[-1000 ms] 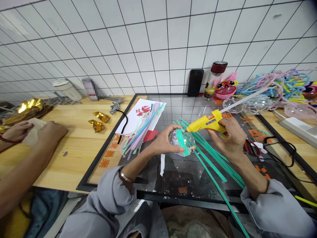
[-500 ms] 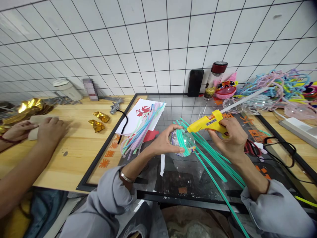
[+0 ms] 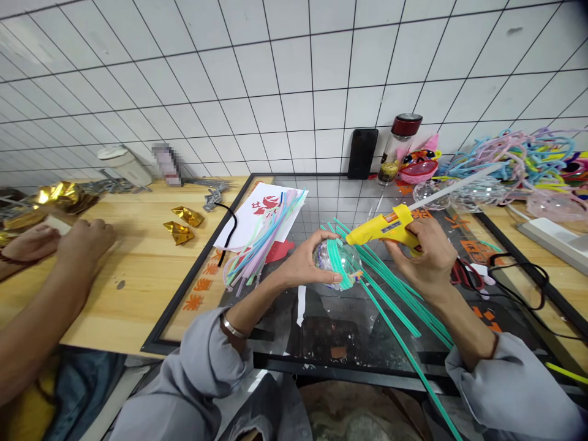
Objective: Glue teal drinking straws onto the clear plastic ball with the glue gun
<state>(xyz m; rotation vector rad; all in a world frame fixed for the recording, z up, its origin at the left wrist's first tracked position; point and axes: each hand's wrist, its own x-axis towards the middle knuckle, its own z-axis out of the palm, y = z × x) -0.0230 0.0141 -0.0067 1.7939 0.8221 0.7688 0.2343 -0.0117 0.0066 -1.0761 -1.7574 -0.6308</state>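
In the middle of the view my left hand (image 3: 305,263) is closed round a clear plastic ball (image 3: 350,260) with green strips wound across it. My right hand (image 3: 429,254) grips a yellow glue gun (image 3: 379,229), its nozzle at the upper right side of the ball. A long whitish glue stick (image 3: 454,187) sticks out of the gun's back end. Several green strips (image 3: 395,288) lie under and beside the ball, and one long strip runs from near the ball toward the front edge. Whether the nozzle touches the ball I cannot tell.
Pastel strips (image 3: 266,239) lie on white paper (image 3: 248,205) to the left. A phone (image 3: 362,153) and a glass bottle (image 3: 395,150) stand by the wall. Red-handled scissors (image 3: 468,275) and a black cable (image 3: 546,288) lie right. Another person's hands (image 3: 82,245) work far left near gold foil pieces (image 3: 184,223).
The glue gun and my right hand have shifted very slightly left. My left hand and the ball stay put. The other person's hands have moved a little to the left.
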